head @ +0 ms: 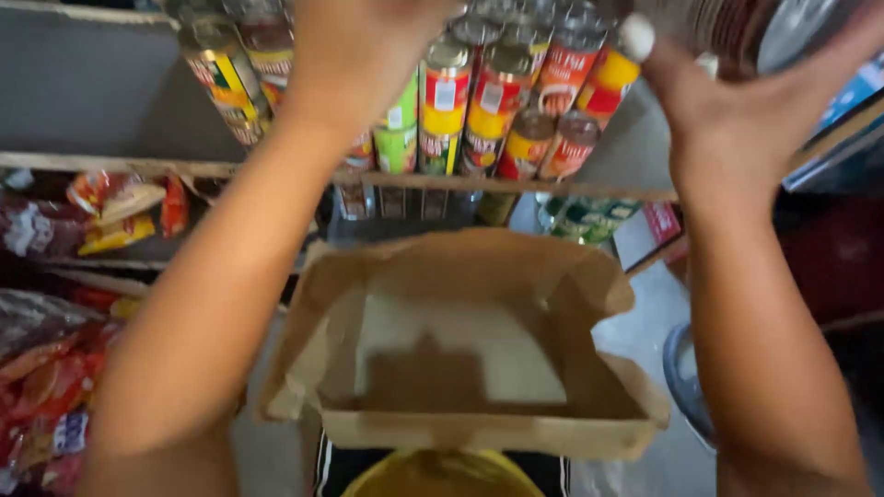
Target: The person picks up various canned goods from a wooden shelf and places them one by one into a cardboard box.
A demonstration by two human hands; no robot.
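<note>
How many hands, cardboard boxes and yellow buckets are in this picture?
Hands: 2, the left hand up among the cans, the right hand against a clear container.
Open cardboard box: 1.
Yellow bucket: 1.
Total: 4.

Open brown cardboard box (pixel 460 368) sits low at centre, flaps raised, floor bare and pale with a dark shadow across it. Yellow rounded object (pixel 442 474) directly below the box's near wall, partly hidden. Wooden shelf edge (pixel 184 168) runs across the frame above the box. Snack packets (pixel 115 207), red and yellow, lie on a lower shelf at left; more red packets (pixel 41 377) stacked beneath, blurred. Green-patterned packages (pixel 589 218) stand just under the shelf edge, right of centre. Grey rounded rim (pixel 686 377) at lower right; kind cannot be told.
</note>
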